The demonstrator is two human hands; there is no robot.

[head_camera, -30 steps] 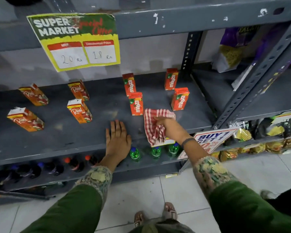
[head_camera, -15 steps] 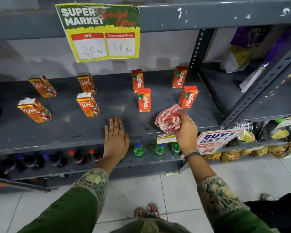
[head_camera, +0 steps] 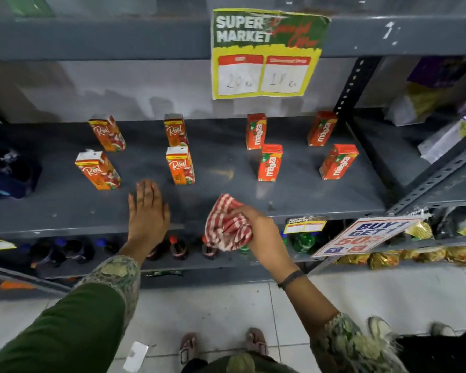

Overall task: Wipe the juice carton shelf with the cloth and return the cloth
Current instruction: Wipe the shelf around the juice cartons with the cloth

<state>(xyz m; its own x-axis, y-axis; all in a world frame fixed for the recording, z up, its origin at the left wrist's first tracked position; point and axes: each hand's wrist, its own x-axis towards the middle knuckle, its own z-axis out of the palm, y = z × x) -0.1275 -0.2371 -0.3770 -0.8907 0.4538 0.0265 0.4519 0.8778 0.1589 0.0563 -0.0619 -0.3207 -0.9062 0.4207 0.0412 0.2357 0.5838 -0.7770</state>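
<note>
Change since half a second ago: the bunched red-and-white checked cloth (head_camera: 228, 224) has travelled from beside the right-hand cartons to the front lip of the grey metal juice carton shelf (head_camera: 293, 192), nearer the middle. Right hand (head_camera: 256, 228): clenched around the cloth, which overhangs the shelf edge. Left hand (head_camera: 147, 211): released, palm flat on the shelf front, fingers spread. Stock on shelf: four orange "Real" juice cartons (head_camera: 180, 165) at left, four red-orange "Maaza" juice cartons (head_camera: 270, 162) at right, all upright. Yellow-green paper price sign (head_camera: 267, 53) hangs from the shelf above.
</note>
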